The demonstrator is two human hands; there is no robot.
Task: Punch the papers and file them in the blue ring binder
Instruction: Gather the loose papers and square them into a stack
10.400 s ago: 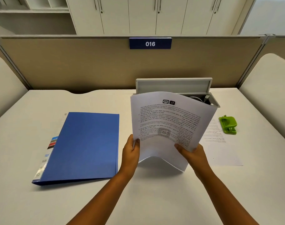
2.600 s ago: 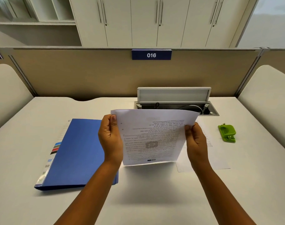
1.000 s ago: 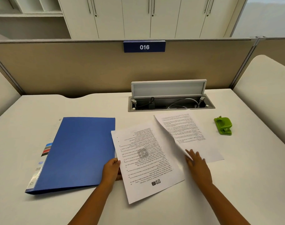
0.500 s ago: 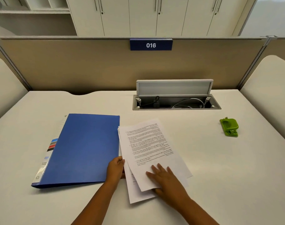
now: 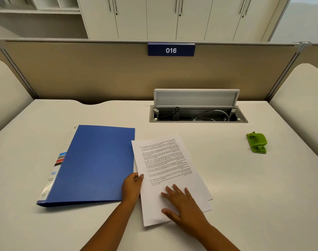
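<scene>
the right hand (image 5: pixel 183 205) lies flat with fingers (image 5: pixel 174 189) spread on the papers (image 5: pixel 165 169); the left hand (image 5: pixel 132 187) pinches their left edge. the sheets are now squared together, beside the closed blue ring binder (image 5: pixel 94 163). the green punch (image 5: pixel 257 143) sits near the surface's right edge. a sign (image 5: pixel 171 50) reads "016".

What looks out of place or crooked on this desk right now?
The papers lie askew, their edges not squared: a lower sheet peeks out at the right. The cable box lid stands open. The blue ring binder is closed.
</scene>
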